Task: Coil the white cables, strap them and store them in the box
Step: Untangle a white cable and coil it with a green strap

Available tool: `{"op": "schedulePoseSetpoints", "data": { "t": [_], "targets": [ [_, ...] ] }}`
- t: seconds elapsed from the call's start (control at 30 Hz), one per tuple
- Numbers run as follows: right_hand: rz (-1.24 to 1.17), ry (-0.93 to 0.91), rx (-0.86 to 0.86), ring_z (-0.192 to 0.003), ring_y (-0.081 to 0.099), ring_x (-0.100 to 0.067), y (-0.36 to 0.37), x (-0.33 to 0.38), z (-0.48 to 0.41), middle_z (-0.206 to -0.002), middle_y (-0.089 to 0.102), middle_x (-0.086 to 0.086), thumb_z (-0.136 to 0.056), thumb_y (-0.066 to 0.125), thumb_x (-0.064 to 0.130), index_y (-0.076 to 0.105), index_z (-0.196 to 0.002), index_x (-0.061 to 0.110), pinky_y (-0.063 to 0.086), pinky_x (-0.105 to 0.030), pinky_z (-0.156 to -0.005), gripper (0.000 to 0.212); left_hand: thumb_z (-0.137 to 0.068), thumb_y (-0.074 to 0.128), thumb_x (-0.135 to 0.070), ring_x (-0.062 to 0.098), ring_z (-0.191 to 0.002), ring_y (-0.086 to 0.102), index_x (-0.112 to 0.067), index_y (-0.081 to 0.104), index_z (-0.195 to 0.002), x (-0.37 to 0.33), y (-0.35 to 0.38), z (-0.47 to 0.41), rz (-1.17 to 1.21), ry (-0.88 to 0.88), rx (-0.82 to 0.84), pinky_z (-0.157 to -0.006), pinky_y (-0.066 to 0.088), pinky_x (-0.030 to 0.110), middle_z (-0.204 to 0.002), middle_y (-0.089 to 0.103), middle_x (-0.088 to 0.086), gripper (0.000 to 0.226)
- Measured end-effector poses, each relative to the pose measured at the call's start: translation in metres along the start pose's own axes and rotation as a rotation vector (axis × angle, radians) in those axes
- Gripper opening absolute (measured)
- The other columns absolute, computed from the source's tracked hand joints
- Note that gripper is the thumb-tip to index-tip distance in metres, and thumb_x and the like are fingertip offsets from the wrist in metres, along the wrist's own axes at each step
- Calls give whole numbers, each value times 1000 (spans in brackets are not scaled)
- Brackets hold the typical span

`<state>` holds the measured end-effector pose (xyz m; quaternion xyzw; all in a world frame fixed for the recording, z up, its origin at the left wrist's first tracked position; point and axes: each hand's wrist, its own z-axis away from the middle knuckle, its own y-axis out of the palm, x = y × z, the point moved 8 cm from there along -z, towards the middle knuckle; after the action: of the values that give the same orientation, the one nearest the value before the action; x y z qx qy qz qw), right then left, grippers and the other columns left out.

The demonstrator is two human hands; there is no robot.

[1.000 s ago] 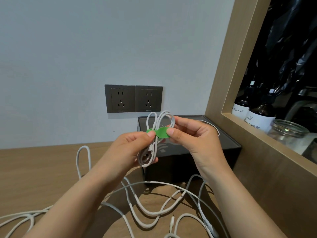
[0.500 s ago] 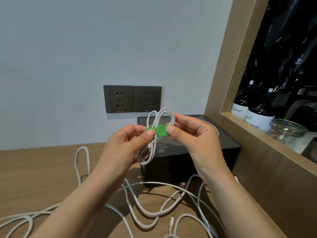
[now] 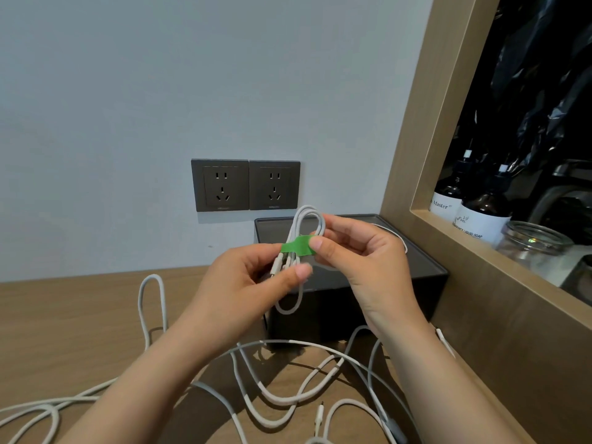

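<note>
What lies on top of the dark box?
A thin white cable curves over the lid of the box. The left hand, the right hand and the coiled cable they hold hide the lid's middle.

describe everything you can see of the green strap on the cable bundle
The green strap is a flat, bright green band, matte like fabric or tape; its fastening is not visible. It crosses the waist of the coiled white cable, tilted slightly up to the right, drawing the loops together. The right hand pinches its right end, thumb on top. The left hand holds the coil and meets the strap's left end. It is held in the air in front of the dark box.
</note>
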<state>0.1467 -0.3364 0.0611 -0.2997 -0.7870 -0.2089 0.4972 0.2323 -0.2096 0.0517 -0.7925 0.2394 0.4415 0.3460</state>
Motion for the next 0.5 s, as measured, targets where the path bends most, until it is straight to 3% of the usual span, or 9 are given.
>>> {"op": "schedulePoseSetpoints", "data": {
  "t": [0.17, 0.37, 0.5],
  "targets": [
    [3, -4, 17, -89, 73, -12, 4, -1, 2, -92, 77, 4, -81, 74, 5, 73, -105, 23, 60, -25, -75, 30, -83, 65, -38, 18, -64, 59, -27, 73, -85, 4, -3, -2, -111, 23, -53, -61, 51, 35, -71, 68, 5, 14],
    [3, -37, 33, -88, 73, -12, 6, 5, 2, -91, 77, 4, -81, 74, 3, 72, -100, 26, 58, -21, -71, 30, -95, 52, -30, 10, -58, 47, -23, 62, -71, 8, -2, 0, -123, 15, -79, -54, 37, 22, -58, 53, -5, 26],
    [17, -55, 22, -86, 73, -10, 7, 7, 3, -87, 77, 6, -81, 75, 4, 71, -97, 30, 57, -19, -68, 31, -96, 48, -30, 6, -55, 43, -16, 62, -81, 12, 0, -1, -107, -15, -101, -53, 35, 23, -55, 47, -11, 26]
  ]
}}
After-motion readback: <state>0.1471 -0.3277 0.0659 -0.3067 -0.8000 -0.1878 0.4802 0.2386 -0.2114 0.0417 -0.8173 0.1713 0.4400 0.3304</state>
